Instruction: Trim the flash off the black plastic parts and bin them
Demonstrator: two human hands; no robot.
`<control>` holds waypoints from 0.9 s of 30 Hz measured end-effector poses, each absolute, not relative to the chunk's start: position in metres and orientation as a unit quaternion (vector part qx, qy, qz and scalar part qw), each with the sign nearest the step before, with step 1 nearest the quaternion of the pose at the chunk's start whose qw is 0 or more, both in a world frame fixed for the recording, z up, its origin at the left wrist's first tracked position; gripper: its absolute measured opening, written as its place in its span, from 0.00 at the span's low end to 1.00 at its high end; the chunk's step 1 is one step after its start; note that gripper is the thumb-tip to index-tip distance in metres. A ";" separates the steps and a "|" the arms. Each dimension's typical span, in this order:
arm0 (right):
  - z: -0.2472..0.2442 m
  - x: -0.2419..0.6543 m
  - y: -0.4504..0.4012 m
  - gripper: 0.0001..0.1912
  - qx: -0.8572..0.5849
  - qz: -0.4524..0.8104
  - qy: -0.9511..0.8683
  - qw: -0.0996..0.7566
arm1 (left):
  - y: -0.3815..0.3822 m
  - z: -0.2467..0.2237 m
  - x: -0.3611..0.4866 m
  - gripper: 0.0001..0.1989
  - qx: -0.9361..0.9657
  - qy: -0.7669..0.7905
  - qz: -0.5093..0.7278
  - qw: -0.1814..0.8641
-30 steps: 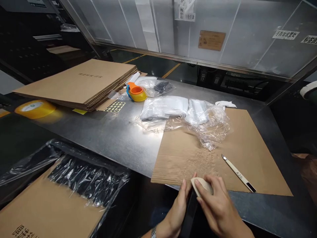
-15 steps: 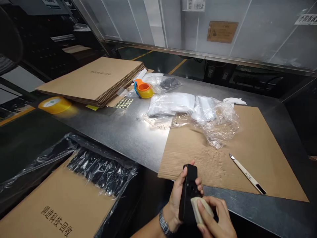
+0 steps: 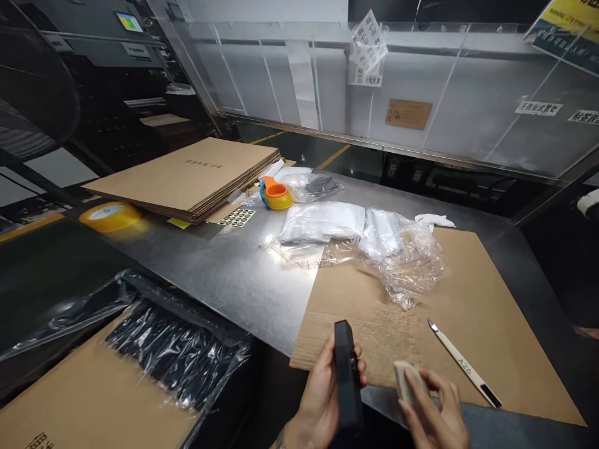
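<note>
- Left hand (image 3: 318, 396): fingers curled around a black device (image 3: 347, 386), which is held upright at the near edge of the table, its narrow side toward the viewer.
- Right hand (image 3: 440, 405): thumb and fingers pinching a pale pad (image 3: 403, 381), just beside the device and apart from it.
- Surroundings, far left: roll of yellow tape (image 3: 110, 217) on the metal table (image 3: 224, 274), near the cardboard stack (image 3: 191, 174); below, black plastic sheeting (image 3: 163, 349) around a printed cardboard piece (image 3: 98, 393).
- Left of centre: sheet of round dark stickers (image 3: 238, 217); beyond it, an orange-and-blue tape dispenser (image 3: 277, 193) beside a clear bag with dark contents (image 3: 322, 185).
- Centre: white packets (image 3: 322, 221) in crumpled clear film, partly overlapping a flat cardboard sheet (image 3: 472, 293).
- Right: small white item (image 3: 435, 221) at the sheet's far edge; on the sheet, a pale-handled knife (image 3: 463, 363) marked A26, blade pointing away and leftward.
</note>
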State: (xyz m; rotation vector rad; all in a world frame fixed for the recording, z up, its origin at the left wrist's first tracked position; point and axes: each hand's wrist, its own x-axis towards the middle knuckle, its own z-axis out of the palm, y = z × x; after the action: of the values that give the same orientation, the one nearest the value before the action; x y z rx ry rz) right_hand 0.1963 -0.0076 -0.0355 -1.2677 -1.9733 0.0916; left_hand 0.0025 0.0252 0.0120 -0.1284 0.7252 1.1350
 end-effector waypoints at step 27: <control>-0.037 0.260 0.035 0.17 -0.695 0.062 -0.682 0.218 | 0.020 0.000 -0.002 0.31 -0.023 0.306 0.431 0.849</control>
State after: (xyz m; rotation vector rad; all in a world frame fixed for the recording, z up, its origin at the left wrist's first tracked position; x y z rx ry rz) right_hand 0.2602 0.0351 -0.0367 -1.9246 -1.8883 0.1724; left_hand -0.0021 0.0204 -0.0002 -0.0480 0.6441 0.9072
